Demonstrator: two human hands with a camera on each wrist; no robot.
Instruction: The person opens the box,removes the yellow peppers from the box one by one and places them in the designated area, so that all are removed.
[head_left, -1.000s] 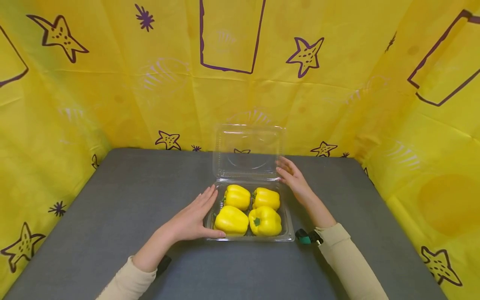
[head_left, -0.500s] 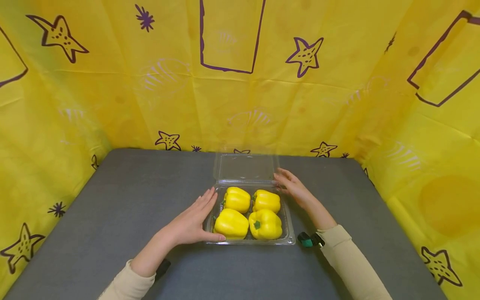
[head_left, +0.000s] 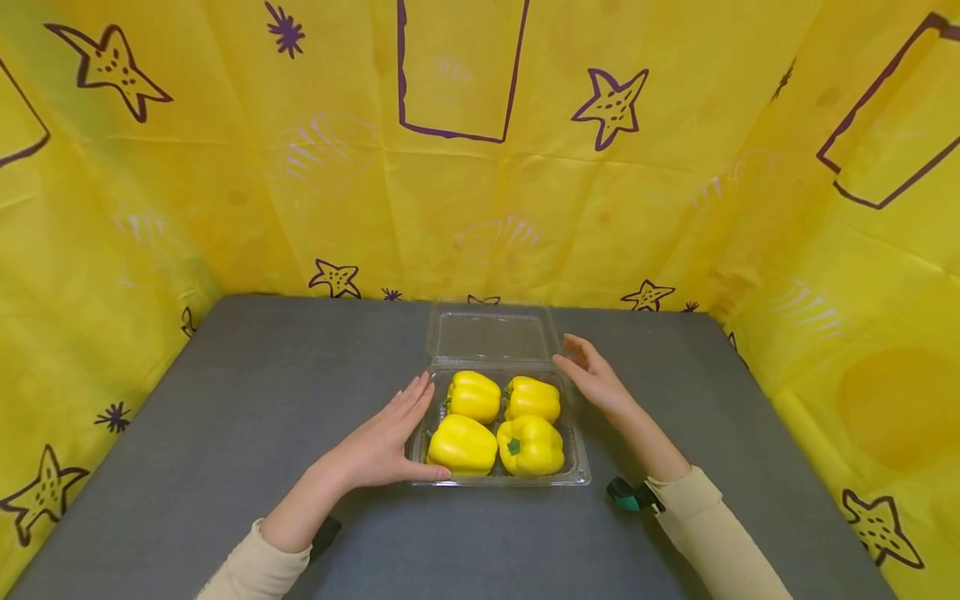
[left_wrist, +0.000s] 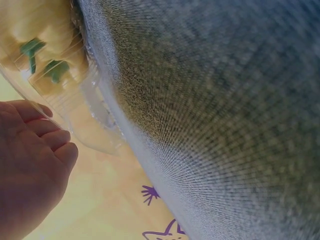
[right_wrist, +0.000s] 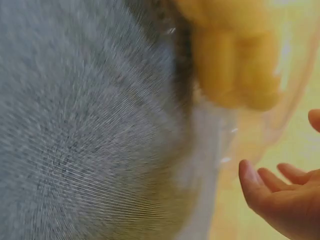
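Several yellow bell peppers [head_left: 530, 446] with green stems lie in a clear plastic clamshell container [head_left: 502, 481]. Its lid [head_left: 491, 336] is folded back, lying low behind the base. Along the container's left side rest the straight fingers of my left hand [head_left: 381, 437], with the thumb at the front edge. My right hand [head_left: 597, 382] is by the back right corner, fingers loosely bent and holding nothing. In the right wrist view, a gap separates the right hand [right_wrist: 285, 197] from the clear plastic. The left wrist view has the left hand [left_wrist: 35, 150] against the container's side.
The container sits on a dark grey table [head_left: 285, 367]. A yellow cloth [head_left: 480, 192] printed with starfish and fish stands around the back and both sides of the table. Dark straps are on both wrists.
The lid has tipped backward from nearly upright to lying low behind the base. My right hand followed it down, then came off it slightly to the right. The left hand stays put.
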